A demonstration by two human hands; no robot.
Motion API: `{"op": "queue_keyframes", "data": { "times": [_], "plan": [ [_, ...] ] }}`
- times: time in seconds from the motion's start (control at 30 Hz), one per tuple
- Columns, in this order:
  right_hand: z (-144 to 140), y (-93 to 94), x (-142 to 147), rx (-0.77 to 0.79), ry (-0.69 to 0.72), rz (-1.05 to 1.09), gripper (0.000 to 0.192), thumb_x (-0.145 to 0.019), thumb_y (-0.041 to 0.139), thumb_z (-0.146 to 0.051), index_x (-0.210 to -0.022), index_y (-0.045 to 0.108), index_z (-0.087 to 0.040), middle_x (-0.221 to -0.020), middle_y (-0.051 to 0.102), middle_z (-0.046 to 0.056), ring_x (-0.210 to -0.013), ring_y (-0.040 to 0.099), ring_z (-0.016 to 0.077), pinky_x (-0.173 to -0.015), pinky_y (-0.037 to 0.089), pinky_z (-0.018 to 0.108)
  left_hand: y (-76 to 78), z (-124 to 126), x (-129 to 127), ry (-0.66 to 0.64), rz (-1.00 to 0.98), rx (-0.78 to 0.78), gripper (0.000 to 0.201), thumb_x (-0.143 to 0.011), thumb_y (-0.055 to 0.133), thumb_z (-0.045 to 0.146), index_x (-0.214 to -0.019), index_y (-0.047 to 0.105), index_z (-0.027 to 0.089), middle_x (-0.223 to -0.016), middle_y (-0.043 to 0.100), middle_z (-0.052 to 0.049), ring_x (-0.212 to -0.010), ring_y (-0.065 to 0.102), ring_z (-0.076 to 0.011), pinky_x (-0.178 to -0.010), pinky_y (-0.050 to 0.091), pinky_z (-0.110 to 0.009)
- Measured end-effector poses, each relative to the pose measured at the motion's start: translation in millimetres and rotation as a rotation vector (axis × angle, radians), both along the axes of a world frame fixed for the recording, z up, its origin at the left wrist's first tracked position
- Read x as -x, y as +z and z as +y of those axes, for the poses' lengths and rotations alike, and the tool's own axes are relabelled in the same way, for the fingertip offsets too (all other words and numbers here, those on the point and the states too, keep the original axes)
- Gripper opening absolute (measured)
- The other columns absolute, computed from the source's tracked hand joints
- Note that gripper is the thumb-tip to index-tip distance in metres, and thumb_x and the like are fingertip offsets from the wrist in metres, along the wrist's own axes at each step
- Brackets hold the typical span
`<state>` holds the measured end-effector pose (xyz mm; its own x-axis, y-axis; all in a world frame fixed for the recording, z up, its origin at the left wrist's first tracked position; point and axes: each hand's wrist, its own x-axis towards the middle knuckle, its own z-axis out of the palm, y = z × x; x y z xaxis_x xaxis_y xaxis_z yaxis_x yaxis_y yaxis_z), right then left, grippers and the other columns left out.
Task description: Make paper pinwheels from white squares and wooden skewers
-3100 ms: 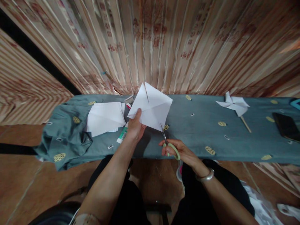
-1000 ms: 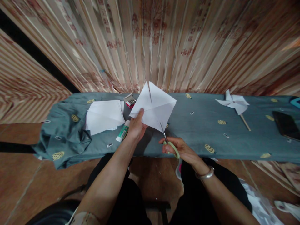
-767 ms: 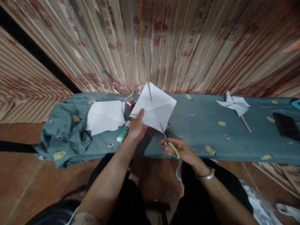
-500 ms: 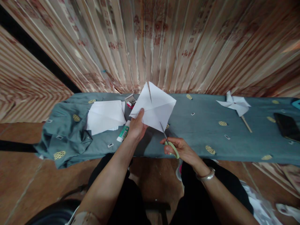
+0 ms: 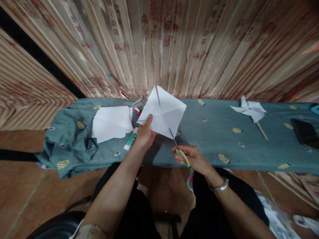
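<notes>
A square sheet of white paper (image 5: 169,114) with crease lines is held up over the cloth, one corner pointing away from me. My left hand (image 5: 146,134) pinches it near its left corner, thumb on top and fingers underneath. A slit runs in from the far corner, and a shorter line shows at the left corner. My right hand (image 5: 188,155) grips green-handled scissors (image 5: 183,156). Their blades lie at the paper's near corner, pointing toward the centre. How far apart the blades are is hard to make out.
A stack of white paper (image 5: 112,122) lies left on the grey-green cloth (image 5: 211,146). Beside it are a glue stick (image 5: 131,140) and a small open box (image 5: 138,108) of metal bits. Rightward lie a paper pinwheel (image 5: 250,109) on a stick and a dark phone (image 5: 304,132). A curtain hangs behind.
The paper and both hands appear shifted very slightly up and left. The scissors stay at the near corner, and both grips are the same.
</notes>
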<state>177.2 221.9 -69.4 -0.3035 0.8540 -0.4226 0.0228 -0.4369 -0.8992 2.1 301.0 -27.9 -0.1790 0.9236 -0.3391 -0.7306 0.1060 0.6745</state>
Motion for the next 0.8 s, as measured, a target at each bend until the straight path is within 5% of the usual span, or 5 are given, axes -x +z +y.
{"op": "queue_keyframes", "data": {
  "times": [0.27, 0.8],
  "plan": [
    [1.6, -0.1, -0.9, -0.095, 0.021, -0.014, 0.050, -0.059, 0.084, -0.054, -0.088, 0.071, -0.016, -0.062, 0.061, -0.003, -0.057, 0.056, 0.0090, -0.054, 0.044, 0.022, -8.2, -3.9, -4.2, -0.035, 0.019, 0.026, 0.012, -0.089, 0.060, 0.015, -0.097, 0.068, 0.014, -0.088, 0.076, -0.005, -0.076, 0.072, -0.0142, -0.082, 0.059, -0.027],
    [2.3, 8.6, 4.4, -0.020, -0.039, -0.010, 0.054, -0.049, 0.088, -0.055, -0.081, 0.069, -0.016, -0.055, 0.058, -0.006, -0.050, 0.051, 0.0066, -0.051, 0.041, 0.022, -6.2, -4.7, -3.8, -0.033, 0.034, 0.026, 0.016, -0.090, 0.061, 0.016, -0.104, 0.067, 0.014, -0.104, 0.075, -0.009, -0.084, 0.073, -0.0158, -0.083, 0.059, -0.030]
  ]
}}
